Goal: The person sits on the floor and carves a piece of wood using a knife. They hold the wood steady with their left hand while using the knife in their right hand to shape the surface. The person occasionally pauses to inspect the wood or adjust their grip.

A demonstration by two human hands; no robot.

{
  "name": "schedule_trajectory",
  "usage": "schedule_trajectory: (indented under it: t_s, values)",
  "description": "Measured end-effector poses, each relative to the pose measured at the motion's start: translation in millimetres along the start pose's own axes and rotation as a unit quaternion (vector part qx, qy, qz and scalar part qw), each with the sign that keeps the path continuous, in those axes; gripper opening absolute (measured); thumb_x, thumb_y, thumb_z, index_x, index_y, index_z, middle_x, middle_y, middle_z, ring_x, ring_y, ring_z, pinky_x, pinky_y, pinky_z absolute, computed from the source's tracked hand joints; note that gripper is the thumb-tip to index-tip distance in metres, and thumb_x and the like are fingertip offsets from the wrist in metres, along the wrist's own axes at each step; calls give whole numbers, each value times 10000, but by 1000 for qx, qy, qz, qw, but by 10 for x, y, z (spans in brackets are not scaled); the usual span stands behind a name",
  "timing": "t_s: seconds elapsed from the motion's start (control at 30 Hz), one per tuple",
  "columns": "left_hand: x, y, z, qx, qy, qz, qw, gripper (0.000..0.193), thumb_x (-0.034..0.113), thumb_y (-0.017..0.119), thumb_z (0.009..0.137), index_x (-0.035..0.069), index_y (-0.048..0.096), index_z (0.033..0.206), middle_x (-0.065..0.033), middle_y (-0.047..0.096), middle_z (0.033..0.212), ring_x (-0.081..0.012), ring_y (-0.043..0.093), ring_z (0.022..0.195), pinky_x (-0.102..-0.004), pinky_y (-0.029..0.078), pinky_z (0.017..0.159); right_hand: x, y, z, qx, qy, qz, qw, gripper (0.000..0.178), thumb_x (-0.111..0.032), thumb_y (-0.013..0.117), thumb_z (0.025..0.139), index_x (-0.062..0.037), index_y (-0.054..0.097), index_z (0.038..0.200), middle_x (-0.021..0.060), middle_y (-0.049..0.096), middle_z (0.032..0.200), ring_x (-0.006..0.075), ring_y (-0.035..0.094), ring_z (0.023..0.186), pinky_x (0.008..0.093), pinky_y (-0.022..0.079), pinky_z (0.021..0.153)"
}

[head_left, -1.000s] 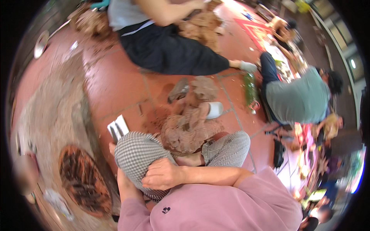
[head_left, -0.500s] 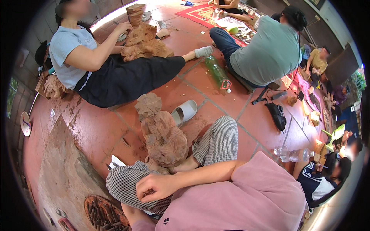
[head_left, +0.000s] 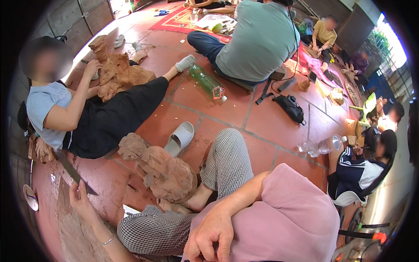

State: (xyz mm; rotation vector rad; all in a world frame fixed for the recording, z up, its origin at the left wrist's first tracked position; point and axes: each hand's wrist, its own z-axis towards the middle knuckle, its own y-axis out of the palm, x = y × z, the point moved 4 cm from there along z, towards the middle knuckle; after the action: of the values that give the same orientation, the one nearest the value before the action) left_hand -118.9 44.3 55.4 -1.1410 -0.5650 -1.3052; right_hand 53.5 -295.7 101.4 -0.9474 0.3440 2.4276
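Note:
A carved brown wooden figure [head_left: 168, 172] leans to the left on the floor before me, its base against my bare feet [head_left: 196, 201]. My left hand [head_left: 82, 201], with a bracelet at the wrist, reaches out to the left. Its fingertips pinch a dark, flat, blade-like strip [head_left: 74, 171]; the exact kind cannot be made out. Close to my body, over my lap, hangs my right hand [head_left: 214, 236]. Its fingers are loosely bent and somewhat apart, and no object shows in them. Checkered trousers cover my bent knees [head_left: 229, 159].
A grey slipper [head_left: 180, 137] lies beyond the figure. Across from me, a seated person [head_left: 52, 105] holds a larger carving [head_left: 115, 74]. A green bottle [head_left: 207, 83], a black pouch [head_left: 289, 108] and clear bottles [head_left: 323, 146] lie on the tiles. A dusty board [head_left: 80, 231] is at left.
The view has turned, shifting the scene. My left hand has come into sight, stretched out with the dark strip. My right hand has moved from my knee toward my body. The wooden figure tilts more leftward.

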Motion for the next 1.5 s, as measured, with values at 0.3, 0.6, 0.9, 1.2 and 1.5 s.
schedule_trajectory:
  t_s: [0.3,0.6,0.9,1.2,1.5]
  values:
    - [957,1595,-580,-357,-123,-166,911,180,84,720,916,-11,677,1063,-18,686,914,-84,625,862,-241,502,759,17,-14,-56,38,17,-16,999,342,-377,710,914,-62,706,783,85,625,950,281,592,913,416,465,800]
    - [726,1848,-679,-437,-199,-281,831,222,137,657,972,-19,649,1129,-72,724,963,-126,682,871,-264,537,771,117,-8,-12,48,32,20,998,340,-388,716,906,-49,697,883,106,614,1033,293,592,937,414,489,796]
    - [565,1819,-651,-395,-228,-268,848,249,117,653,969,-25,624,1171,-78,718,962,-125,693,853,-276,567,769,122,14,-55,61,81,16,995,328,-364,736,889,-45,663,865,98,610,1011,292,593,912,398,496,758]
    - [567,1850,-682,-414,-226,-267,840,216,64,663,945,-20,652,1143,-65,716,952,-109,675,858,-269,555,787,140,-32,-96,50,81,-30,995,303,-333,735,894,-41,673,846,82,602,925,268,586,810,376,487,674]
    - [524,1903,-680,-421,-201,-234,853,201,82,683,934,-2,684,1117,-51,725,968,-89,648,832,-249,523,750,113,-125,-110,49,87,-54,994,216,-242,744,885,-46,686,818,63,620,867,250,607,769,364,485,654]
